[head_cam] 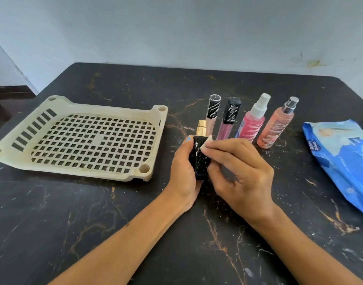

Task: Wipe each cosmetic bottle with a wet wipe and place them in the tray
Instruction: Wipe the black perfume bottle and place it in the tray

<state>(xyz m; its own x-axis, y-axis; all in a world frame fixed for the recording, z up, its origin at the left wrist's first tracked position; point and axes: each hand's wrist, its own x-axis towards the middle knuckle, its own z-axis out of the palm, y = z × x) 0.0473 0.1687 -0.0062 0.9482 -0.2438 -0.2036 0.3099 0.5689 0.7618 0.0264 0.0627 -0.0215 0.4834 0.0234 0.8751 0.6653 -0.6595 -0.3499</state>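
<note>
Clearly my left hand (184,171) gripped the small black bottle (199,161) by its flat sides above the dark marble-patterned table (94,223), while my right hand (238,171) pinched a folded white wipe (206,144) against its upper face. I judged the bottle hard, smooth, probably glass and slick once wet, best held low on the body, clear of the thin gold sprayer (201,127). The cream plastic grid tray (160,122) lay to the left, holding nothing yet.
</note>
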